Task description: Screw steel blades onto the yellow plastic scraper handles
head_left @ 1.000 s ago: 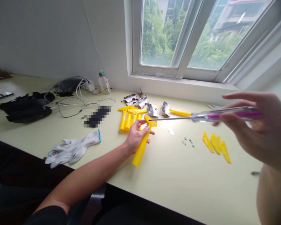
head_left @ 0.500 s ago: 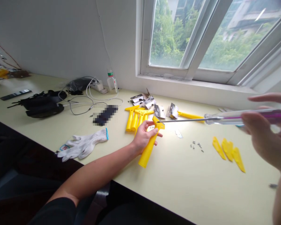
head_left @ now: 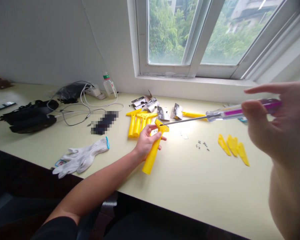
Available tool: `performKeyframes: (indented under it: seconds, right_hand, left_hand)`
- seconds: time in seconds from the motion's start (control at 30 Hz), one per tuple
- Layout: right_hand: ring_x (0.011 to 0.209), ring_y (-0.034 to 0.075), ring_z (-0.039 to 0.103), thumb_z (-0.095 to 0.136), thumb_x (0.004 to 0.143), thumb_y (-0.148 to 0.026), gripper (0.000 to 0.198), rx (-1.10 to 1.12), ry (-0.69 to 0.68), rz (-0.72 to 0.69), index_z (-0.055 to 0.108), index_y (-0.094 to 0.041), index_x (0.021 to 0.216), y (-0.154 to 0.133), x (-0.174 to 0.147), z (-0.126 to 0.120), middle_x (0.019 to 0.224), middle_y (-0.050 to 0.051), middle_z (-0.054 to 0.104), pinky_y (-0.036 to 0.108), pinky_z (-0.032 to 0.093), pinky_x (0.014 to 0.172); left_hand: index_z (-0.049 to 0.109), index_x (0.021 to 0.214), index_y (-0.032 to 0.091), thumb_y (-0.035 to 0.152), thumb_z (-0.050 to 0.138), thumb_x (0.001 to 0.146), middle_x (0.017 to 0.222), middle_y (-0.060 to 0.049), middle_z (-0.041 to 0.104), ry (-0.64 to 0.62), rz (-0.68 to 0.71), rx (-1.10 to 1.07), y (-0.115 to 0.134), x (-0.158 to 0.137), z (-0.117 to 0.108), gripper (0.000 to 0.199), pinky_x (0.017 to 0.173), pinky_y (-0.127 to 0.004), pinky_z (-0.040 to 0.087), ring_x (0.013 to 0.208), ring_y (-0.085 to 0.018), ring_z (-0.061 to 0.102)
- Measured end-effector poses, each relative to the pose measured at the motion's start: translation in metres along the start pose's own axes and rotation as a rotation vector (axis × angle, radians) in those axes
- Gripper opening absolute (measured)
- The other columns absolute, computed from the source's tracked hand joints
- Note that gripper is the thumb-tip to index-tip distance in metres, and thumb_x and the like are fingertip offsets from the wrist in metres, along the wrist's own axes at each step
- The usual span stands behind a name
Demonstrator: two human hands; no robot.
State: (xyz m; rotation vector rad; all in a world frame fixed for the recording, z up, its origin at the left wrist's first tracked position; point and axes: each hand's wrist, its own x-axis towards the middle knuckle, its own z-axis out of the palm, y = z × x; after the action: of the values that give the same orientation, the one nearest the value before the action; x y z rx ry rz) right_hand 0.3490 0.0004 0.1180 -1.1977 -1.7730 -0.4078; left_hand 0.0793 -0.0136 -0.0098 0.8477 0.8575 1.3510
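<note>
My left hand (head_left: 147,140) is closed around a yellow scraper handle (head_left: 152,154), its wide head tilted up and away from me. In my right hand (head_left: 272,123) is a screwdriver (head_left: 222,113) with a clear and purple grip, held with the index finger raised. Its long shaft runs left, and the tip meets the head of the scraper handle. Whether the tip sits in a screw is too small to tell. Several more yellow scraper handles (head_left: 132,125) lie just behind my left hand. Small screws (head_left: 199,142) are scattered to the right, beside flat yellow pieces (head_left: 232,146).
Printed metal-looking brackets (head_left: 163,113) lie below the window. White gloves (head_left: 82,159) rest at the table's front left edge. Further back are a plastic bottle (head_left: 110,87), a power strip (head_left: 96,92) with white cables, and black bags (head_left: 31,116).
My view has shifted a little to the right. The screwdriver's grip has come up and tilts more, with its tip still at the scraper handle's head. Both hands keep their hold.
</note>
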Motion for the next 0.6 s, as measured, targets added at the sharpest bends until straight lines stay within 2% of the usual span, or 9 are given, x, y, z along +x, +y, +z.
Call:
performKeyframes:
  seconds: [0.1, 0.13, 0.23, 0.27, 0.33, 0.37, 0.47, 0.5, 0.6]
  right_hand:
    - [0.08, 0.022, 0.069, 0.062, 0.086, -0.051, 0.062, 0.209, -0.212, -0.073, 0.043, -0.033, 0.141, -0.0008, 0.0009, -0.0014, 0.102, 0.004, 0.068, 0.041, 0.057, 0.07]
    - [0.079, 0.022, 0.069, 0.065, 0.083, -0.051, 0.064, 0.261, -0.227, -0.096, 0.043, -0.033, 0.141, -0.001, 0.0008, -0.0019, 0.1, 0.004, 0.068, 0.04, 0.057, 0.069]
    - [0.07, 0.021, 0.068, 0.065, 0.085, -0.049, 0.04, 0.1, -0.061, -0.042, 0.062, -0.03, 0.121, -0.0033, 0.0001, -0.0036, 0.08, 0.002, 0.068, 0.038, 0.056, 0.066]
    - [0.072, 0.021, 0.069, 0.063, 0.086, -0.049, 0.04, 0.083, -0.061, -0.039, 0.062, -0.03, 0.121, -0.0044, -0.0002, -0.0041, 0.084, 0.003, 0.069, 0.039, 0.056, 0.066]
    - [0.082, 0.023, 0.071, 0.064, 0.085, -0.05, 0.053, 0.22, -0.189, -0.078, 0.053, -0.032, 0.134, -0.0063, -0.0006, -0.0046, 0.103, 0.005, 0.069, 0.04, 0.058, 0.069]
    - [0.083, 0.023, 0.071, 0.065, 0.084, -0.049, 0.056, 0.27, -0.205, -0.086, 0.051, -0.032, 0.135, -0.007, -0.0007, -0.0045, 0.105, 0.005, 0.069, 0.04, 0.058, 0.07]
    - [0.075, 0.023, 0.071, 0.065, 0.086, -0.045, 0.036, 0.111, -0.033, -0.033, 0.063, -0.03, 0.118, -0.0079, -0.0013, -0.004, 0.083, 0.001, 0.069, 0.04, 0.057, 0.069]
    - [0.078, 0.023, 0.071, 0.063, 0.087, -0.045, 0.038, 0.092, -0.052, -0.044, 0.061, -0.029, 0.122, -0.0078, -0.0014, -0.004, 0.086, 0.002, 0.069, 0.04, 0.057, 0.07]
    - [0.09, 0.024, 0.071, 0.062, 0.087, -0.045, 0.06, 0.261, -0.292, -0.107, 0.041, -0.031, 0.141, -0.0073, -0.0014, -0.005, 0.109, 0.005, 0.068, 0.04, 0.059, 0.074]
  left_hand:
    - [0.05, 0.098, 0.019, 0.032, 0.084, 0.067, 0.12, -0.007, 0.052, 0.009, -0.005, 0.005, 0.0022, -0.0008, 0.0009, 0.048, 0.039, -0.022, 0.049, 0.073, -0.018, 0.07]
    - [0.05, 0.098, 0.019, 0.032, 0.084, 0.067, 0.121, -0.007, 0.052, 0.01, -0.009, 0.006, 0.0026, -0.0011, 0.0013, 0.048, 0.039, -0.022, 0.049, 0.072, -0.018, 0.07]
    - [0.05, 0.099, 0.019, 0.033, 0.084, 0.066, 0.122, -0.007, 0.052, 0.005, -0.022, 0.009, 0.0024, -0.0016, 0.0021, 0.049, 0.038, -0.022, 0.049, 0.072, -0.019, 0.07]
    - [0.05, 0.099, 0.019, 0.033, 0.084, 0.066, 0.121, -0.007, 0.052, 0.004, -0.021, 0.01, 0.0019, -0.0017, 0.0022, 0.049, 0.038, -0.022, 0.049, 0.072, -0.019, 0.07]
    - [0.05, 0.098, 0.019, 0.033, 0.084, 0.067, 0.12, -0.006, 0.053, 0.005, -0.011, 0.014, 0.0011, -0.0017, 0.0021, 0.048, 0.039, -0.022, 0.049, 0.072, -0.018, 0.07]
    - [0.05, 0.098, 0.019, 0.033, 0.084, 0.067, 0.119, -0.006, 0.053, 0.002, -0.007, 0.016, 0.0007, -0.0017, 0.002, 0.048, 0.039, -0.022, 0.049, 0.072, -0.018, 0.07]
    - [0.05, 0.099, 0.02, 0.034, 0.083, 0.068, 0.119, -0.005, 0.052, -0.003, -0.001, 0.027, 0.0007, -0.0016, 0.0016, 0.047, 0.039, -0.022, 0.05, 0.074, -0.019, 0.071]
    - [0.05, 0.099, 0.02, 0.034, 0.083, 0.068, 0.119, -0.005, 0.052, 0.004, 0.0, 0.031, 0.001, -0.0015, 0.0015, 0.048, 0.039, -0.022, 0.05, 0.074, -0.02, 0.072]
    - [0.05, 0.099, 0.02, 0.035, 0.084, 0.067, 0.118, -0.005, 0.053, 0.038, 0.01, 0.049, 0.0022, -0.0008, 0.0011, 0.049, 0.039, -0.021, 0.05, 0.075, -0.02, 0.072]
